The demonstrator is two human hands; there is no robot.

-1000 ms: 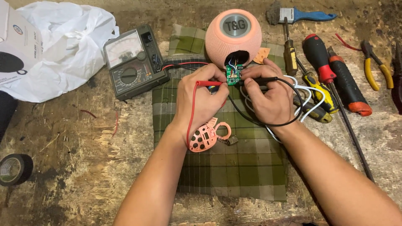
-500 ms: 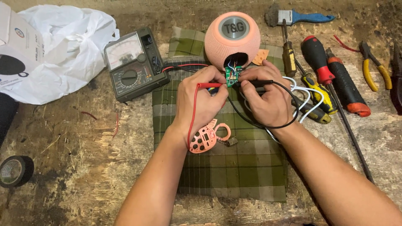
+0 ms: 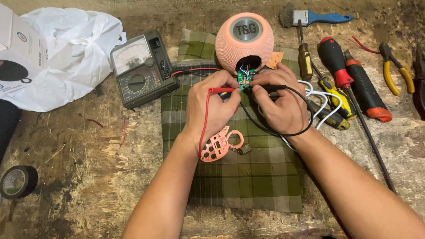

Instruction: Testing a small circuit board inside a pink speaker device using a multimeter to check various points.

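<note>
A round salmon-pink speaker (image 3: 245, 42) rests at the back of a green plaid cloth (image 3: 248, 177). A small green circuit board (image 3: 245, 79) hangs out of its opening. My left hand (image 3: 212, 108) pinches a red test probe (image 3: 221, 90) whose tip points at the board. My right hand (image 3: 279, 104) grips a black test probe (image 3: 270, 88) aimed at the board from the other side. Red and black leads run back to an analog multimeter (image 3: 141, 68) on the left. A pink perforated cover piece (image 3: 217, 146) lies under my left wrist.
Screwdrivers (image 3: 349, 75), yellow-handled pliers (image 3: 392, 68) and a blue-handled brush (image 3: 318, 17) lie at the right. A white plastic bag (image 3: 66, 53) and a box (image 3: 15, 57) sit at the left. A roll of black tape (image 3: 17, 181) lies near the lower left.
</note>
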